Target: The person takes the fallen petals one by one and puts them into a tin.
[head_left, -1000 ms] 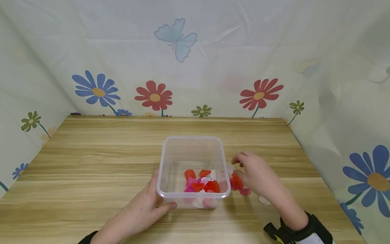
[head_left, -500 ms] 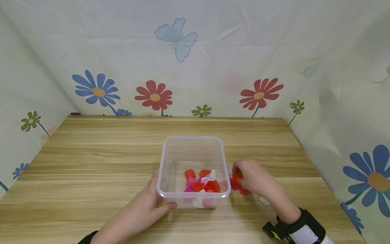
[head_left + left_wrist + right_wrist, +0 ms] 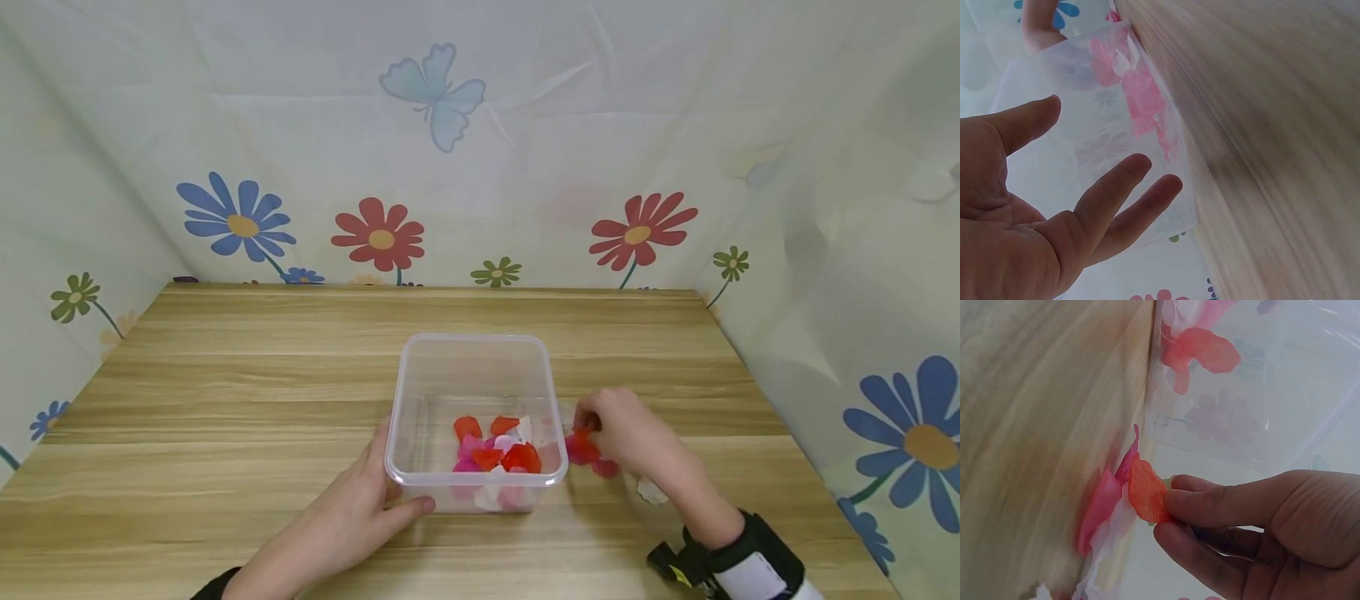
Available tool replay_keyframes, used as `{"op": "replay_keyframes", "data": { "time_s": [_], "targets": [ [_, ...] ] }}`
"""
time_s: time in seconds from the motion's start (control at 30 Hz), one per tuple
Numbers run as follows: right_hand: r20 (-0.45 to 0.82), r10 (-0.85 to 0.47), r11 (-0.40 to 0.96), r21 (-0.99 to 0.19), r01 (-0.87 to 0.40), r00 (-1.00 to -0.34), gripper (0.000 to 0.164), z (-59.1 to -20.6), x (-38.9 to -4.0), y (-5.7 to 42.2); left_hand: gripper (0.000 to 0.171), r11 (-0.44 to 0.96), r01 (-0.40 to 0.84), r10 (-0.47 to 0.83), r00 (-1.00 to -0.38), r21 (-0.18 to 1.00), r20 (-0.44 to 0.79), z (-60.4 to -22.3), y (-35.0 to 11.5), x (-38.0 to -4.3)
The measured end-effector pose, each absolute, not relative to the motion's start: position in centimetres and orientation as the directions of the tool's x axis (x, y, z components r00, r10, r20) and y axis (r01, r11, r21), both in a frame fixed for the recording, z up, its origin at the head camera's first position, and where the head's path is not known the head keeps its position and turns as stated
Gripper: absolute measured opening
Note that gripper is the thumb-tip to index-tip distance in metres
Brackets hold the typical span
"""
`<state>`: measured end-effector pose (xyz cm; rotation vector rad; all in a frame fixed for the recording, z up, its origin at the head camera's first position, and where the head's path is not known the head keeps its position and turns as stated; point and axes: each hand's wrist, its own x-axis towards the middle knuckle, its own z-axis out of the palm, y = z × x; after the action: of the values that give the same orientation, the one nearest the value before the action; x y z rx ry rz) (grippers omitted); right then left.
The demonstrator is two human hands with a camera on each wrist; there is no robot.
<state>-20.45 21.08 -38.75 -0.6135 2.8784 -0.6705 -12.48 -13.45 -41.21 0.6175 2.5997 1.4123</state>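
Observation:
A clear plastic box (image 3: 477, 480) stands uncovered on the table, with several red, pink and white petals (image 3: 521, 458) in it. My left hand (image 3: 352, 500) rests at its left side, thumb near the front corner. In the left wrist view those fingers (image 3: 1113, 187) are spread and only slightly bent against the box wall. Just right of the box, my right hand (image 3: 633, 433) pinches an orange-red petal (image 3: 1147, 490) between thumb and fingers. Below that petal, pink petals (image 3: 1100, 509) and a whitish one (image 3: 1107, 534) lie on the table.
A white petal (image 3: 651, 492) lies on the wood-grain table (image 3: 262, 358), under the right forearm. A flower-printed cloth (image 3: 525, 167) surrounds the table at the back and sides. The right wrist wears a black strap (image 3: 780, 542).
My right hand has come down onto the petals beside the box, and its fingers have closed on the orange-red one. The left hand and the box stay in place.

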Motion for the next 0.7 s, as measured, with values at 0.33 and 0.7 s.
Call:
{"op": "replay_keyframes", "data": {
  "time_s": [0.33, 0.7],
  "targets": [
    [0.045, -0.428, 0.811, -0.421, -0.406, -0.902, 0.02, -37.3, -19.9, 21.4, 0.096, 0.494, 0.308, 0.407, -0.908, 0.813, 0.096, -41.3, -13.5, -12.5],
    [0.126, -0.377, 0.819, -0.416, -0.394, -0.917, 0.014, -35.9, -19.3, 21.4, 0.096, 0.493, 0.309, 0.413, -0.906, 0.814, 0.094, -41.3, -13.6, -12.5]
  ]
}}
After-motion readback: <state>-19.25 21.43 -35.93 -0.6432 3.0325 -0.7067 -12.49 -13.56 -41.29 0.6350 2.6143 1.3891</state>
